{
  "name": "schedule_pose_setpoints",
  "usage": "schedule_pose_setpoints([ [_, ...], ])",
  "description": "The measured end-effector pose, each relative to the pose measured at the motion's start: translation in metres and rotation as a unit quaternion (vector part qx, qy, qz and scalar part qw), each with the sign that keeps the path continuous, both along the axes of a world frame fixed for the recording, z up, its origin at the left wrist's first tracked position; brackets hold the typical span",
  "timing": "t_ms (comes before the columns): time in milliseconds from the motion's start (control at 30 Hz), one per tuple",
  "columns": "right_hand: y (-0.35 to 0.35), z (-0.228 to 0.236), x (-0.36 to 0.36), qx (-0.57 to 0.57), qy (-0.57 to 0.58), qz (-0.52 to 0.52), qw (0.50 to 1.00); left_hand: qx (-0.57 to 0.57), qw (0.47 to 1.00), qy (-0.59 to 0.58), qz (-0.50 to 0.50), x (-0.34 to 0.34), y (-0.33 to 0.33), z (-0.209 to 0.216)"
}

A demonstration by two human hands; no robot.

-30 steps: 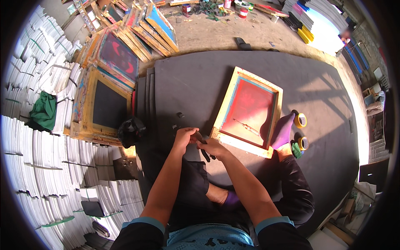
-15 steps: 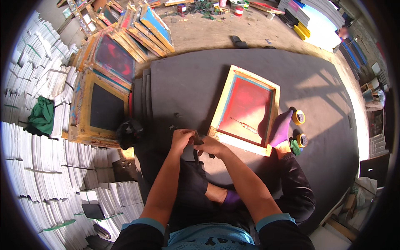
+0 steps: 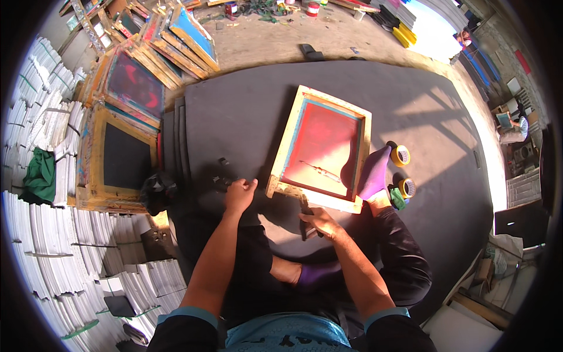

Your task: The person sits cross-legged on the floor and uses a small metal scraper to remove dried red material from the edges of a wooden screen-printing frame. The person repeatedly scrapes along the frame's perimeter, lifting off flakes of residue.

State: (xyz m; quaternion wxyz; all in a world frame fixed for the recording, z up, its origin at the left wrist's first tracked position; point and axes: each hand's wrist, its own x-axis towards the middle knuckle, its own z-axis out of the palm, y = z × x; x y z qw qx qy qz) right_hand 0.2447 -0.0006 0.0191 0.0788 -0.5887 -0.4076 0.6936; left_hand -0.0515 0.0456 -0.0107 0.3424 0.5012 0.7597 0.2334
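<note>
My right hand [image 3: 322, 223] is closed around a dark two-handled tool that looks like pliers [image 3: 304, 205], held just in front of the near edge of a wooden screen frame [image 3: 284, 191]. Red mesh [image 3: 328, 138] fills that frame, and a thin tool like a screwdriver [image 3: 321, 171] lies on it. To the left, my left hand [image 3: 239, 196] has its fingers pinched together; whatever is in them is too small to make out. Small dark scraps [image 3: 223, 161] lie on the grey mat [image 3: 234, 105] beyond it. My purple-socked foot [image 3: 375, 173] rests against the frame's right side.
Two yellow tape rolls [image 3: 401, 155] and a green cloth [image 3: 397, 199] lie right of my foot. More screen frames [image 3: 94, 158] lean at left, near a black plastic bag [image 3: 158, 192]. Stacked white sheets [image 3: 50, 234] rise at far left. A person [image 3: 515, 126] sits at far right.
My hands, together over the dark tool before, have parted. The right has moved toward the frame's near edge with the tool; the left has drawn away to the left. The whole view has shifted slightly.
</note>
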Motion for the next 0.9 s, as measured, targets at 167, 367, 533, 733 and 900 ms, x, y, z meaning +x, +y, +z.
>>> schedule_pose_setpoints([
  [167, 0.009, -0.021, 0.026, 0.018, -0.115, 0.034, 0.993, -0.040, 0.996, 0.013, -0.082, 0.026, -0.009, -0.007],
  [367, 0.026, -0.032, 0.025, 0.054, -0.185, 0.070, 0.979, -0.035, 0.995, 0.021, -0.090, 0.029, -0.008, -0.012],
  [533, 0.042, -0.021, 0.013, 0.080, -0.270, 0.125, 0.951, -0.038, 0.995, 0.009, -0.086, 0.029, -0.010, -0.015],
  [733, 0.040, -0.010, 0.004, 0.135, -0.349, 0.161, 0.913, -0.047, 0.996, -0.007, -0.081, 0.031, -0.008, -0.017],
  [900, 0.033, -0.009, 0.003, 0.080, -0.286, 0.133, 0.945, -0.052, 0.995, -0.007, -0.083, 0.033, -0.006, -0.012],
])
